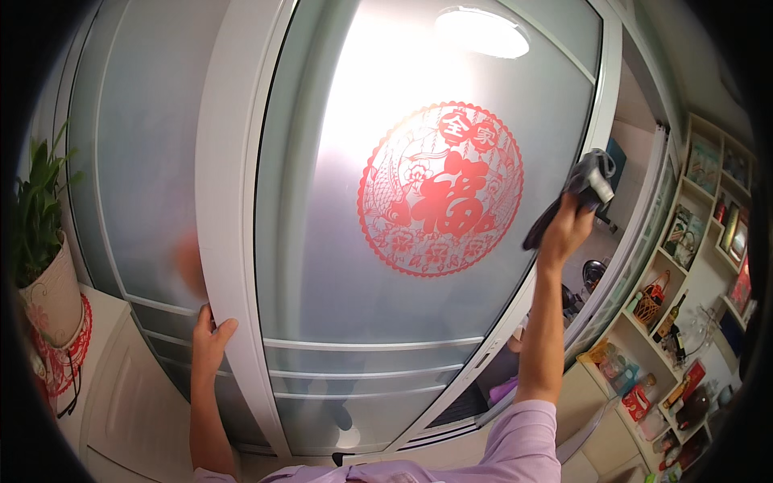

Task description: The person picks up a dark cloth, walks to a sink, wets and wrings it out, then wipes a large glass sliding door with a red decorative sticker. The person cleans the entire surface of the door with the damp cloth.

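Observation:
Before me stands a sliding door with a frosted glass panel [374, 308] in a white frame. My left hand [210, 344] grips the left edge of the white door stile [232, 199], thumb on its front face and fingers curled behind the edge. A bunched dark cloth [580, 181] is in my right hand [564, 232], raised to the upper part of the door's right stile [604, 115]; part of the cloth hangs over the glass. Between my hands, a round red paper-cut decal [441, 190] with fish, flowers and large characters is on the glass.
A potted plant [51, 284] stands on a white cabinet [105, 326] at the left. Through the gap on the right, part of another room shows, with dark cookware [594, 275]. Shelves [670, 259] at the far right hold bottles, a basket and ornaments. A ceiling lamp's reflection shines on the glass.

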`<action>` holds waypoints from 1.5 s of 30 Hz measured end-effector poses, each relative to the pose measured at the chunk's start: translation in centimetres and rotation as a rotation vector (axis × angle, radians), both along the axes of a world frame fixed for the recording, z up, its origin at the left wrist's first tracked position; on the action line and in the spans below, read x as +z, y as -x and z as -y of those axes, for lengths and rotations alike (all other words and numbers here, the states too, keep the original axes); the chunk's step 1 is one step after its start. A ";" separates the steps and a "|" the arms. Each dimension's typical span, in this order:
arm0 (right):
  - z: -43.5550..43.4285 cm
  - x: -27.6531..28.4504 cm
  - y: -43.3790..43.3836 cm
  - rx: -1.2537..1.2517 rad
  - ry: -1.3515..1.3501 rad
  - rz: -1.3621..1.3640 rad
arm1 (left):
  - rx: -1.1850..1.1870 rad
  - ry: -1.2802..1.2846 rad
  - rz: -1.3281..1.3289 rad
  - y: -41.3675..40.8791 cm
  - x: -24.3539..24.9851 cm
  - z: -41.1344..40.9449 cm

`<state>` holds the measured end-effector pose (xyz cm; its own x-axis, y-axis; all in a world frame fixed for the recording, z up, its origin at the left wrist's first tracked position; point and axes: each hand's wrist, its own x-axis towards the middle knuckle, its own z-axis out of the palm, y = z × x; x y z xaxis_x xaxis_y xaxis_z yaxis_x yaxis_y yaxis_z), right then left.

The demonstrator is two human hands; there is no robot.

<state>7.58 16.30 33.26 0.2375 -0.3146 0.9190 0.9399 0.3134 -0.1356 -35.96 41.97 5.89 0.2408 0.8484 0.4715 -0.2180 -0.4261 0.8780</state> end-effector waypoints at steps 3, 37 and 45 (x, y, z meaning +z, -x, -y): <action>-3.2 -3.6 1.9 -0.053 0.104 0.335 | -0.020 0.014 0.008 -0.8 0.2 0.2; -7.9 3.6 5.6 -0.438 0.297 0.722 | -0.014 0.050 0.006 0.3 -0.3 0.2; -2.6 13.8 -8.2 -0.733 -0.224 0.459 | -0.038 0.076 -0.017 0.2 -0.5 0.0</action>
<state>15.75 18.86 47.08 -0.4698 -0.4264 0.7730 0.8612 -0.4137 0.2952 -36.19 42.02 5.41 0.2806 0.8717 0.4018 -0.2173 -0.3501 0.9112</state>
